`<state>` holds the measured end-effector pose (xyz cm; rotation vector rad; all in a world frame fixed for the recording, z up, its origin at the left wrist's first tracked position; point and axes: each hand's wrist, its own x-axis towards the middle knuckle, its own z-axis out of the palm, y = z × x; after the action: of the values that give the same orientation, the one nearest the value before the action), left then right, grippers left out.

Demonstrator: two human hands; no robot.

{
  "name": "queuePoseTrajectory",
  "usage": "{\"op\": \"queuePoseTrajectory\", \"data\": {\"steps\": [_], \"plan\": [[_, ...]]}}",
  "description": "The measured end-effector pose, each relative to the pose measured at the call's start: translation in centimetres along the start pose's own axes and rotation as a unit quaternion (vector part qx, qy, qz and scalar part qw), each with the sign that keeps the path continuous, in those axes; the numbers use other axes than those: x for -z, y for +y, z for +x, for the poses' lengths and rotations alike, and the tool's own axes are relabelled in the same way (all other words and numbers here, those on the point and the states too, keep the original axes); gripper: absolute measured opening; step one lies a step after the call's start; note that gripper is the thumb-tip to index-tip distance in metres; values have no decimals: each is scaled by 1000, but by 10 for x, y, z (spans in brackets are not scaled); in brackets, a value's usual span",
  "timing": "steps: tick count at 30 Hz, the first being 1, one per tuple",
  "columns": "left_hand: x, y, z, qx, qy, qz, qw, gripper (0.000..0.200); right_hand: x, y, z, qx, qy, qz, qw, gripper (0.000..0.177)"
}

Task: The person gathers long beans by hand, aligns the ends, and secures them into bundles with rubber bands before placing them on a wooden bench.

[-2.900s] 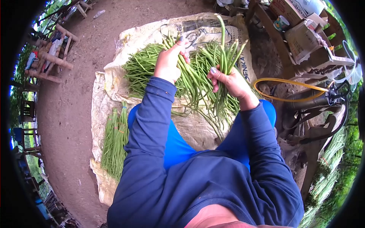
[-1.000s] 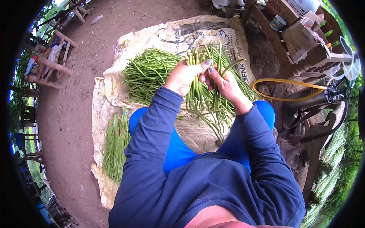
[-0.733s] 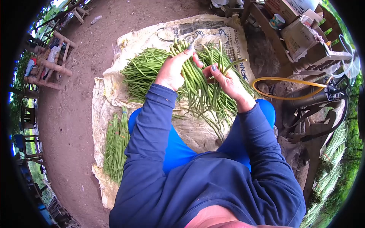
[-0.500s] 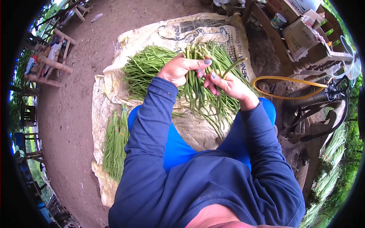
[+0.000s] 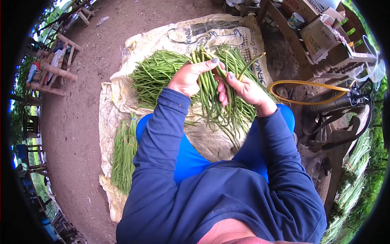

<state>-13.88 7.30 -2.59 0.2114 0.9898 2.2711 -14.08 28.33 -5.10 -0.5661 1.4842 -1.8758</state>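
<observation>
My left hand [image 5: 189,77] grips a bunch of long green beans [image 5: 211,97] near its top ends. The beans hang down toward my lap. Touching the same bunch from the right, my right hand [image 5: 243,87] pinches a few beans, and one bean sticks up between its fingers. Behind both hands a loose pile of long beans [image 5: 156,75] lies on a pale woven sack [image 5: 211,34] spread on the dirt.
Tied bean bundles [image 5: 124,152] lie on the sack at my left knee. Wooden stools [image 5: 57,65] stand at far left. At right are cardboard boxes [image 5: 321,34], a cup [image 5: 295,19], a yellow hose [image 5: 308,87] and more beans [image 5: 349,183].
My hands drew together on the bunch, the left hand lifting and regripping it while the right hand kept sorting single beans. The bunch sits a little lower and more gathered now.
</observation>
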Motion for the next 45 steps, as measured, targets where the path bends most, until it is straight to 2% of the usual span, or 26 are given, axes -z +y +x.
{"op": "queuePoseTrajectory", "data": {"steps": [1,3,5,7,8,9,12,14,16,19,20,21,22,25,26,27,31,32,33,35,37,39,40,41,43,45], "plan": [[3,-1,1,0,0,1,1000,28,0,-3,0,1,-1,0,1000,45],[14,-6,4,-88,117,14,989,25,2,-8,1,7,77,-89,993,45],[21,-9,4,-97,108,-14,989,20,9,-1,7,13,102,-108,989,42],[10,-6,2,-68,160,-3,985,25,10,0,9,-52,108,-203,972,38],[7,-7,1,-50,107,-32,992,27,7,3,8,-10,109,-239,965,37],[5,-9,1,-47,106,-32,993,27,-1,-9,4,-8,66,-243,968,38],[2,-13,4,-58,127,20,990,25,6,10,9,48,34,-198,978,39],[3,-15,4,-49,146,24,988,25,7,3,5,-52,39,-177,982,47],[4,-11,0,-55,158,85,982,25,1,-4,2,-70,45,-179,980,52],[5,-9,-2,-109,182,53,976,23,-1,-3,3,-91,28,-196,976,62],[3,-9,-4,-123,187,40,974,24,-1,-4,3,-128,26,-193,972,66],[4,-10,-4,-121,187,41,974,24,-1,-4,3,-166,24,-190,967,71],[7,-12,-5,-98,201,50,973,26,-3,-1,5,-149,30,-186,971,76],[7,-15,-4,-75,194,75,975,28,-7,-6,7,-201,29,-208,957,75],[6,-18,0,-104,196,73,972,27,-8,-6,9,-179,-2,-223,958,66],[5,-19,2,-132,199,72,968,26,-8,-3,9,-178,-1,-222,959,66],[2,-12,-3,-70,207,89,972,27,-7,4,9,-185,-12,-188,964,54],[4,-4,-7,23,279,123,952,28,-5,8,10,-173,-18,-189,966,52],[3,-6,-7,23,279,122,952,28,-4,10,11,-160,-25,-191,968,51],[4,-11,-6,-59,253,125,958,27,-4,9,9,-152,-20,-210,966,54],[4,-12,-6,-63,227,90,968,25,-4,3,9,-139,-12,-209,968,72],[-4,-14,-8,-108,155,147,971,20,10,4,13,32,-7,-206,978,68],[2,-19,-8,-133,149,175,964,17,26,12,20,24,41,-137,989,69],[-5,-17,-10,-97,153,136,974,20,37,14,27,14,88,-68,994,70],[-13,-19,-11,-88,117,209,967,18,34,-20,34,129,84,-71,986,70],[-19,-24,-10,-111,65,237,963,24,12,-72,39,188,44,-108,975,68]]}}
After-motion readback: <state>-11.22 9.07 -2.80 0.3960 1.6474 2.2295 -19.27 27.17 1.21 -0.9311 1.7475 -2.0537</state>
